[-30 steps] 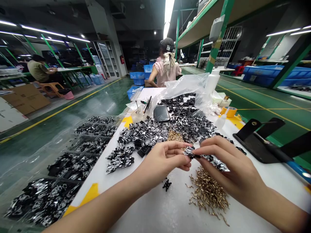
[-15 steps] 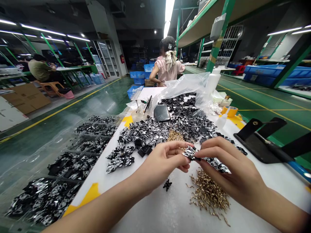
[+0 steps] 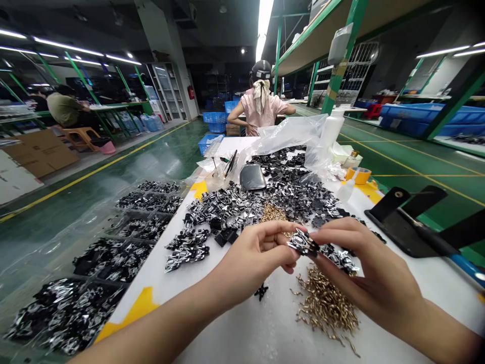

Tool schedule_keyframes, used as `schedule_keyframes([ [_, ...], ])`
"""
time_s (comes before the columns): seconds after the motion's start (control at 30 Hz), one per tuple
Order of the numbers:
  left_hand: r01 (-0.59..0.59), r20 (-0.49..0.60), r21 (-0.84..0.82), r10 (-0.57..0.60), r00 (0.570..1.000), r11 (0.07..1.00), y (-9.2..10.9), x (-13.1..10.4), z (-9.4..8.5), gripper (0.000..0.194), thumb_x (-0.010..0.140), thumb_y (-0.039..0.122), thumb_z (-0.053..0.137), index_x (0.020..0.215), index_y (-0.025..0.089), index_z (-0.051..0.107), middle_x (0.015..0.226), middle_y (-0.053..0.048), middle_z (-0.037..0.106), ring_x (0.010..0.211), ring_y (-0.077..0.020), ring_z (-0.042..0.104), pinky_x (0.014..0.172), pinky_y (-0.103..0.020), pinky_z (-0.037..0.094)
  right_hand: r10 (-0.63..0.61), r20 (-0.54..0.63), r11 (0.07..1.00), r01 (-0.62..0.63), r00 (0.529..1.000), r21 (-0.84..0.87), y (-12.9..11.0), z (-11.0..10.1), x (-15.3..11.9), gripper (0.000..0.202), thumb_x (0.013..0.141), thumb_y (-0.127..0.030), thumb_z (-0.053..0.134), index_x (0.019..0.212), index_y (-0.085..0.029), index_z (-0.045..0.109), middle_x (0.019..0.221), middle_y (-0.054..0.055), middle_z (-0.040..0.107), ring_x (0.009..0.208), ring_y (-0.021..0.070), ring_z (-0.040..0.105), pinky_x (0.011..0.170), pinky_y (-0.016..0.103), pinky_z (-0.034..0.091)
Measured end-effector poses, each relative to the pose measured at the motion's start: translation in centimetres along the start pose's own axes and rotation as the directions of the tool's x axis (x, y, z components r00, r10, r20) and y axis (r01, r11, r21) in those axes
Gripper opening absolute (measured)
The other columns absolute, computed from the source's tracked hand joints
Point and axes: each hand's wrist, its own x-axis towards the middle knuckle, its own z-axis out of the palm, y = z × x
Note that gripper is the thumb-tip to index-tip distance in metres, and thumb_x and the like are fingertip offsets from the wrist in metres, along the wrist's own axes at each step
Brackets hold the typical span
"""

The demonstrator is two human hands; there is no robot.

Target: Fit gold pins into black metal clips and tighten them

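Note:
Over the white tabletop, my left hand pinches a small black-and-silver metal part between thumb and fingers. My right hand meets it from the other side, thumb and forefinger closed on the part's right end. Beneath the right hand lies a pile of small wavy brass pins. A lone black star-shaped piece sits below my left wrist. More silver-and-black parts show behind my right fingers, and a smaller heap of brass pins lies beyond the hands.
Large heaps of black-and-silver parts surround a dark tray-like piece. Filled compartment trays stand at the left. A black stand with a blue-handled tool is at right, near orange tape. A person sits ahead.
The held part has shifted slightly right and turned, showing more of its face. My right fingers have changed their hold on its end. The person ahead has turned further away.

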Motion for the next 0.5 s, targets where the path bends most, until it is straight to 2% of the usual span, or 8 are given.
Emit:
schedule_keyframes([
  [0.27, -0.003, 0.003, -0.027, 0.003, 1.000, 1.000, 0.21, -0.12, -0.05, 0.030, 0.074, 0.008, 0.056, 0.102, 0.017, 0.062, 0.065, 0.004, 0.053, 0.061, -0.0081, 0.054, 0.066, -0.022, 0.042, -0.014, 0.019, 0.997, 0.015, 1.000, -0.081, -0.29, -0.16, 0.15, 0.032, 0.078, 0.001, 0.051, 0.106, -0.016, 0.053, 0.090, 0.006, 0.051, 0.086, 0.0151, 0.051, 0.068, 0.027, 0.044],
  [0.5, 0.065, -0.004, -0.101, -0.065, 0.998, 0.993, -0.05, -0.04, -0.01, 0.033, 0.071, 0.008, 0.058, 0.103, 0.015, 0.063, 0.064, 0.003, 0.055, 0.058, -0.0085, 0.053, 0.063, -0.023, 0.043, 0.011, 0.040, 0.998, -0.009, 0.999, -0.065, -0.39, -0.29, 0.24, 0.027, 0.080, -0.001, 0.049, 0.100, -0.018, 0.057, 0.089, 0.007, 0.050, 0.085, 0.0168, 0.052, 0.065, 0.029, 0.045],
])
